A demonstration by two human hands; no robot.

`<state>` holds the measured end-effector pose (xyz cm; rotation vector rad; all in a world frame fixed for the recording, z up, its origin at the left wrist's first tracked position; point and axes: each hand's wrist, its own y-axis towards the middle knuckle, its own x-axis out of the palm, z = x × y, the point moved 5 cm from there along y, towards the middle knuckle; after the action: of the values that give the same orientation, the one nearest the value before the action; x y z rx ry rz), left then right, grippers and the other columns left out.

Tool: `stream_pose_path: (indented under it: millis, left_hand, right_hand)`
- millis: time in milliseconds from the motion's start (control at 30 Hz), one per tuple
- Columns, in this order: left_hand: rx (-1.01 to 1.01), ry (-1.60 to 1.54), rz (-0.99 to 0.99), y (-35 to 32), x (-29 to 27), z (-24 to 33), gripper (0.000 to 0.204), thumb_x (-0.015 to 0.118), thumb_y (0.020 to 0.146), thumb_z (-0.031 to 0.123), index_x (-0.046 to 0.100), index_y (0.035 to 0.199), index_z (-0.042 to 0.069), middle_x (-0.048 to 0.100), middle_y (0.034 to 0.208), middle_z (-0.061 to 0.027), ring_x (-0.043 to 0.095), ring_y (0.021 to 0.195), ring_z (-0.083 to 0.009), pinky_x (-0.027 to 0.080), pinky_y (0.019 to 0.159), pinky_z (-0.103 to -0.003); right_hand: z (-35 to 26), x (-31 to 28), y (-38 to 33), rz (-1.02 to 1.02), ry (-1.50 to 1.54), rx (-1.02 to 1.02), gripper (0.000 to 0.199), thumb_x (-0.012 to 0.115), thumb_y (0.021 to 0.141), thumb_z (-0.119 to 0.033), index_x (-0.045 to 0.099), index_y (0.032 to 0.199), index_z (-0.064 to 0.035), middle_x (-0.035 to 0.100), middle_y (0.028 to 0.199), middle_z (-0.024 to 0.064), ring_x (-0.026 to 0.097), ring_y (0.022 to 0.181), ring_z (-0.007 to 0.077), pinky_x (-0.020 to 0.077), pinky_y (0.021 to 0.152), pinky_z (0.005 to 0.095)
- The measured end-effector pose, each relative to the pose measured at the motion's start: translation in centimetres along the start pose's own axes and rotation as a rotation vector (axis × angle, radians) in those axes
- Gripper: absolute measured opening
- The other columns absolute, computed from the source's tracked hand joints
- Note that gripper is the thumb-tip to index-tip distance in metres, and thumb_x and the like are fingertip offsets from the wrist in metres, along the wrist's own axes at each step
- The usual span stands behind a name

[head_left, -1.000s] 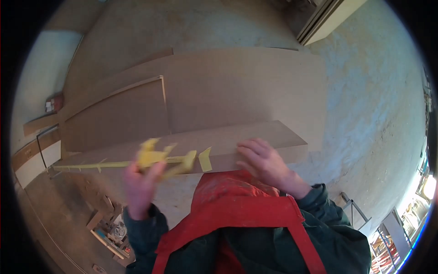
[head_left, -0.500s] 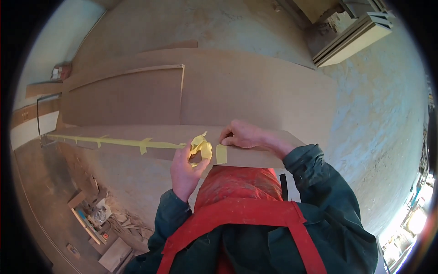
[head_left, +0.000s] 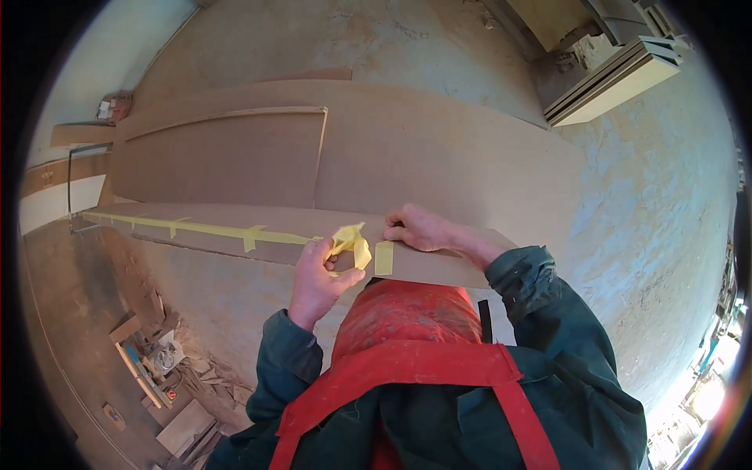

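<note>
A crumpled wad of yellow masking tape (head_left: 361, 252) is held between the thumb and fingers of my left hand (head_left: 313, 283), just above the near edge of a long, narrow brown board (head_left: 446, 267). My right hand (head_left: 421, 228) rests on this board with its fingers curled in and the thumb against them; whatever they pinch is hidden. Right beside its fingertips, a short piece of yellow masking tape (head_left: 384, 259) lies across the board. To the left, a long strip of tape (head_left: 207, 228) runs lengthwise along the board, crossed by several short pieces.
Behind the narrow board lies a large brown sheet (head_left: 439, 149), with a smaller panel (head_left: 235, 160) on its left part. Stacked boards (head_left: 615, 82) stand at the far right. Offcuts and debris (head_left: 207, 376) litter the floor at lower left.
The view has shifted slightly. The wad of tape in my left hand has turned a little and looks more open. My right hand stays by the short tape piece.
</note>
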<state>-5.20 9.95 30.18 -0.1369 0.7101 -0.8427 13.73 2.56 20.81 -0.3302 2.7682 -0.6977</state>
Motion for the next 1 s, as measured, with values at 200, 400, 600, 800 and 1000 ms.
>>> stream_pose_path:
  millis: [200,400,600,800,1000]
  left_hand:
    - [-0.017,0.067,-0.008,-0.1,0.2,-0.2,0.063,0.081,0.072,0.022,0.057,0.128,0.006,0.055,0.101,-0.0119,0.058,0.089,-0.0232,0.049,0.078,-0.032]
    - [-0.004,0.067,0.044,-0.5,0.3,0.0,0.062,0.08,0.072,0.022,0.057,0.127,0.005,0.056,0.102,-0.0115,0.058,0.089,-0.0242,0.05,0.077,-0.032]
    - [0.057,-0.038,0.024,-0.7,1.4,-0.6,0.061,0.079,0.073,0.016,0.056,0.128,0.002,0.056,0.103,-0.0138,0.058,0.097,-0.0265,0.05,0.081,-0.033]
    - [0.157,-0.069,0.039,-0.8,3.0,2.2,0.048,0.074,0.078,0.008,0.059,0.124,0.001,0.06,0.101,-0.0113,0.06,0.099,-0.0225,0.05,0.082,-0.032]
    - [0.071,0.06,0.075,-0.3,3.2,0.9,0.03,0.067,0.084,0.007,0.065,0.112,-0.003,0.068,0.095,-0.0063,0.061,0.093,-0.0149,0.049,0.083,-0.029]
  right_hand:
    - [0.5,-0.5,0.4,-0.1,0.18,-0.037,0.018,0.063,0.089,-0.016,0.067,0.093,0.0011,0.066,0.078,0.0073,0.059,0.073,0.0171,0.0482,0.07,0.0358]
    - [0.7,-0.5,0.0,-0.092,0.095,0.015,0.018,0.064,0.089,-0.017,0.067,0.093,0.0006,0.064,0.078,0.0041,0.057,0.072,0.0127,0.0479,0.068,0.0302]
    - [-3.7,-1.4,-3.4,0.171,0.454,-0.092,0.019,0.063,0.088,-0.016,0.066,0.092,0.0014,0.065,0.077,0.0071,0.06,0.071,0.0143,0.0496,0.066,0.0309]
    - [-7.8,4.3,-4.6,0.396,0.393,-0.204,0.014,0.062,0.085,-0.011,0.064,0.093,0.0006,0.066,0.081,0.0169,0.066,0.08,0.0287,0.0528,0.071,0.0388]
    - [-9.5,3.6,-7.1,0.665,0.183,-0.554,0.019,0.067,0.085,-0.014,0.062,0.1,-0.0042,0.063,0.104,0.0152,0.063,0.094,0.0345,0.0525,0.08,0.0437]
